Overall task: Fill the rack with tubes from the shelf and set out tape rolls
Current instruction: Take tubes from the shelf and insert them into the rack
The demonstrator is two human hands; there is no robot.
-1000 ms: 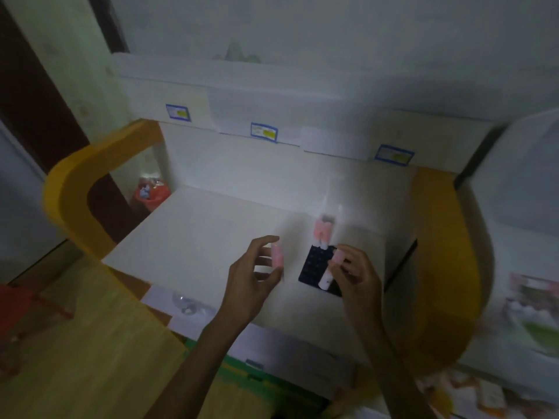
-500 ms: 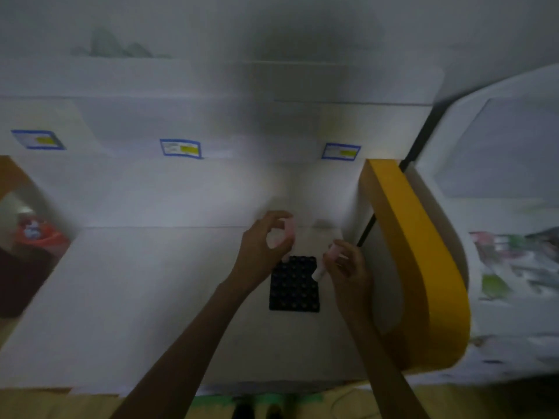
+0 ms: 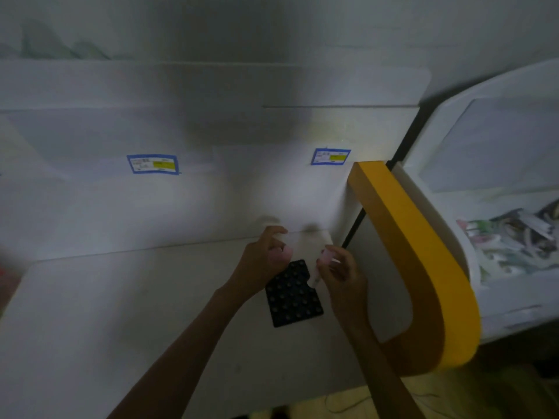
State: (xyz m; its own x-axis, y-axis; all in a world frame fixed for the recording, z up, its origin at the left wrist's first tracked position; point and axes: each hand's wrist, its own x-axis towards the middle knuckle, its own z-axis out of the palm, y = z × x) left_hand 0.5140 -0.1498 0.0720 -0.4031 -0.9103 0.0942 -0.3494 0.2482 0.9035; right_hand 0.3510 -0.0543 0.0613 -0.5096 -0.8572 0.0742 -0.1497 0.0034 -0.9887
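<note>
1. Right now your right hand (image 3: 340, 273) pinches a pink-capped tube (image 3: 321, 269), tip hanging at the black rack's (image 3: 293, 294) 2 o'clock edge. Light's poor, so you could miss the hole and jam the tube on the rim.
2. Left hand (image 3: 263, 261), fingers curled round another pink tube (image 3: 282, 254) at the rack's 11 o'clock. It shades the wells, which raises the odds of a misfeed.
3. Rack sits loose on the white shelf (image 3: 121, 297), nothing bracing it; a hard push w/ either tube may skid or tip it.
4. Tape rolls: none in view, so that part is still open.
</note>
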